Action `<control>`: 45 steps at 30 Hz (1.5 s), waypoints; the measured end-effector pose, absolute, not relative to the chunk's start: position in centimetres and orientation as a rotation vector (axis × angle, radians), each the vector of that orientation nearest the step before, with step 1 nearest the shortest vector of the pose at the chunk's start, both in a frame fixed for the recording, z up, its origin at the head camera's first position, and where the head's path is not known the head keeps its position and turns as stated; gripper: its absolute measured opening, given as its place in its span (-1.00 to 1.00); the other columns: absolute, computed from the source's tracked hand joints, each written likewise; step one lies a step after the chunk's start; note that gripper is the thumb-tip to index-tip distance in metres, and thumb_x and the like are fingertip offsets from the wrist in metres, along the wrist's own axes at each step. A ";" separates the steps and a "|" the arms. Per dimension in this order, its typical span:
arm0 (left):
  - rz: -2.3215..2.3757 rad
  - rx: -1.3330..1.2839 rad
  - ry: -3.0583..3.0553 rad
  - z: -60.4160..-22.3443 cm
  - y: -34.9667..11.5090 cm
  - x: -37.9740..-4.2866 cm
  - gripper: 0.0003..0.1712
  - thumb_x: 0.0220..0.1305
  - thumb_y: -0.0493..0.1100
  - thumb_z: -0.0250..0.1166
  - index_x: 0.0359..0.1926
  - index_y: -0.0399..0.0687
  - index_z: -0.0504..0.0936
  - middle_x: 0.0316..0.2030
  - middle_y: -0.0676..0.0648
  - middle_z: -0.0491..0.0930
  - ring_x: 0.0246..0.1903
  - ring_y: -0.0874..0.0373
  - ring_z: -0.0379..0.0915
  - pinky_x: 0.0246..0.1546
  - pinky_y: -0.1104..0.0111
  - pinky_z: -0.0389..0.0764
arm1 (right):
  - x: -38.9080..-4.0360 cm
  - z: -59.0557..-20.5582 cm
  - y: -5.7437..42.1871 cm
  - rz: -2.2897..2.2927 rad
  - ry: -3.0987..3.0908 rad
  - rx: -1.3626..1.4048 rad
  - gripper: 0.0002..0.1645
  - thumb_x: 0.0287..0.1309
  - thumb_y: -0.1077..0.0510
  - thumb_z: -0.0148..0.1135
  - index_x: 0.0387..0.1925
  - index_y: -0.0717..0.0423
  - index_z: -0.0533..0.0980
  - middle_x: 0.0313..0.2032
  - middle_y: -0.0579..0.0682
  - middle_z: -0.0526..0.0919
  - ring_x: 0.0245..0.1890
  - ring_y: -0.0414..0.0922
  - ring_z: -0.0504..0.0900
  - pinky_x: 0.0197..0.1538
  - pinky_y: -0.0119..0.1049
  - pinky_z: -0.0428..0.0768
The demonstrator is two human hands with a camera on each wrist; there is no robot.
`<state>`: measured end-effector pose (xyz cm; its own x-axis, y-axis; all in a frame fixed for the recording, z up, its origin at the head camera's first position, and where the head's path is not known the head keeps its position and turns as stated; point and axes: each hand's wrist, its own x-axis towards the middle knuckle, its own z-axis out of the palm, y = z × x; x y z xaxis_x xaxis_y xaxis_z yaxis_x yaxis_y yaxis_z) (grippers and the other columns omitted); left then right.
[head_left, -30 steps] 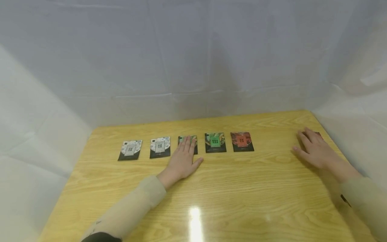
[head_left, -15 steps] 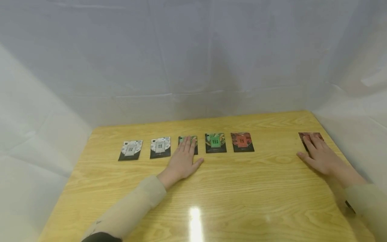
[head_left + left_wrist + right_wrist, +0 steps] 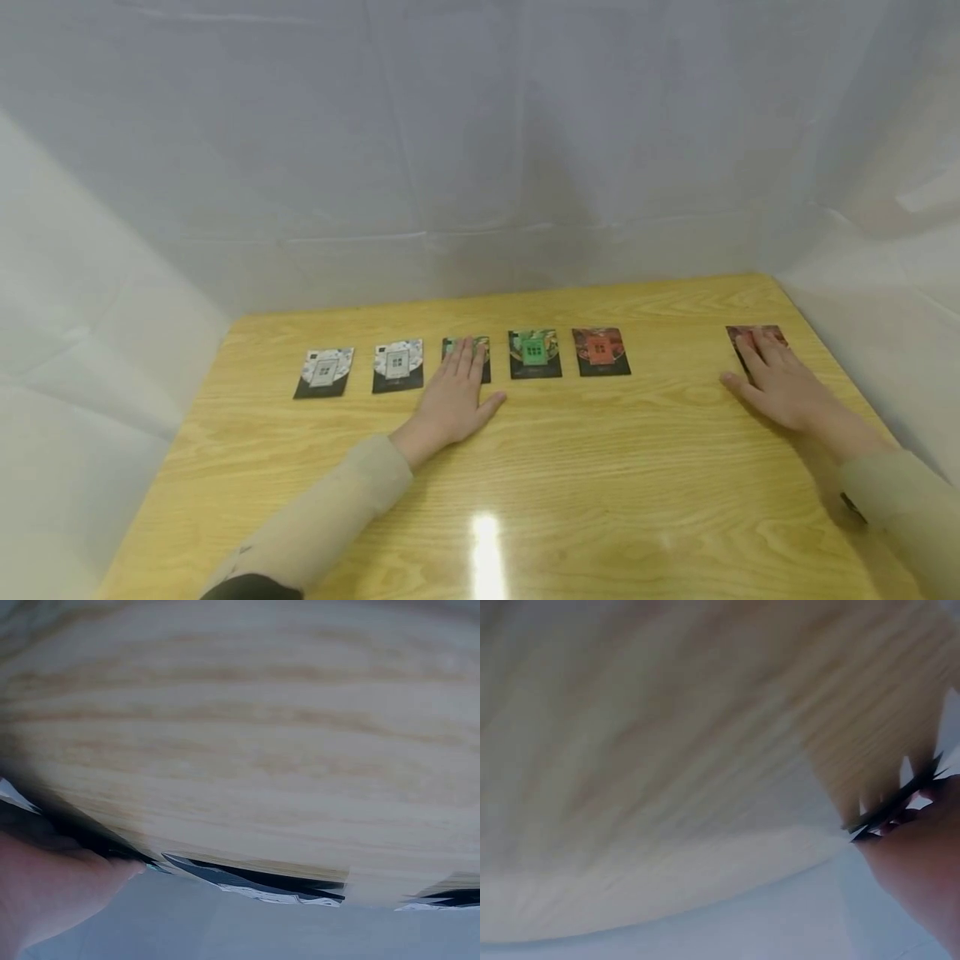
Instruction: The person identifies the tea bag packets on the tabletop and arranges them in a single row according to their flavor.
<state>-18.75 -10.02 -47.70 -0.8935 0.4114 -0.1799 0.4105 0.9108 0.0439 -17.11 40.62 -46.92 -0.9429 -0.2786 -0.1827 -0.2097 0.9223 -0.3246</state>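
Note:
In the head view, my left hand [image 3: 453, 400] lies flat with straight fingers on a green-and-black packet [image 3: 483, 367], covering most of it. At the far right, the extended fingers of my right hand [image 3: 783, 385] rest on a red-and-black packet [image 3: 738, 336]. That packet's dark edge [image 3: 900, 799] shows beneath the fingers in the right wrist view. Between the hands lie another green-and-black packet [image 3: 535, 354] and another red-and-black packet [image 3: 602, 352]. Two white-and-black packets, the nearer [image 3: 397, 365] and the outer [image 3: 324, 372], lie left of my left hand.
The packets form a row along the far part of a wooden table [image 3: 600, 475]. A wide stretch of wood separates the two red packets. White cloth [image 3: 480, 142] hangs behind the table and at both sides.
My right hand first shifted right and toward me, uncovering more of the red packet. Since then, hand and packet have moved a little left together. The left hand has stayed still.

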 end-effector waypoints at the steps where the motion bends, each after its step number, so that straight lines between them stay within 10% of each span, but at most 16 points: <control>1: 0.009 0.628 2.888 -47.7 -10.0 -18.7 0.07 0.63 0.43 -0.25 0.68 -0.29 -0.30 0.68 -0.37 -0.35 0.70 -0.26 -0.43 0.73 0.03 -0.25 | -17.2 -46.8 40.3 -0.445 2.855 -0.371 0.05 0.68 -0.27 -0.21 0.63 0.49 -0.23 0.59 0.66 -0.31 0.60 0.59 -0.31 0.57 0.56 -0.14; 45: 0.057 0.613 2.879 -47.8 -10.1 -18.9 0.06 0.64 0.43 -0.27 0.68 -0.28 -0.30 0.68 -0.35 -0.37 0.70 -0.25 -0.45 0.73 0.03 -0.28 | -18.5 -46.0 27.6 -0.373 2.812 -0.417 0.08 0.65 -0.37 -0.23 0.65 0.44 -0.13 0.62 0.57 -0.29 0.63 0.52 -0.29 0.65 0.46 -0.19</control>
